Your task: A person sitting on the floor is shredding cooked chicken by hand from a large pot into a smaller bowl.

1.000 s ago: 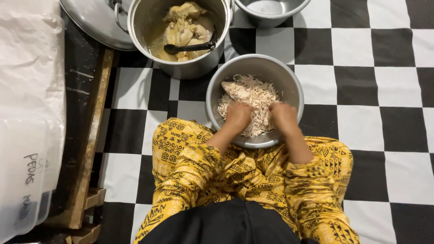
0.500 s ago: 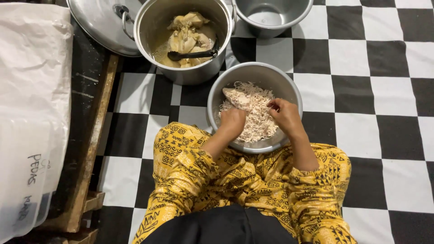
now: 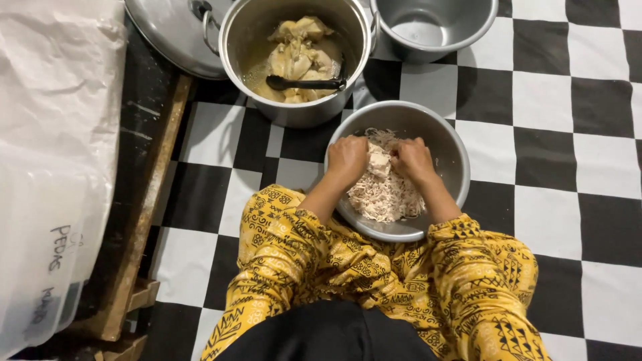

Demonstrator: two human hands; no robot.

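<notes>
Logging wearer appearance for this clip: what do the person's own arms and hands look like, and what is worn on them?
Both forearms are bare; no sleeves show. The left hand and right hand wear no gloves, and no rings, watch or bracelets are visible. Fingers are partly hidden from this view. Below them, the legs wear yellow trousers with a black pattern.

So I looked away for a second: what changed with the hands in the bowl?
Both hands moved from the bowl's near side toward its middle. The left hand and right hand now grip one pale chunk of meat between them. The bowl, the shredded meat and the pot stayed put.
</notes>
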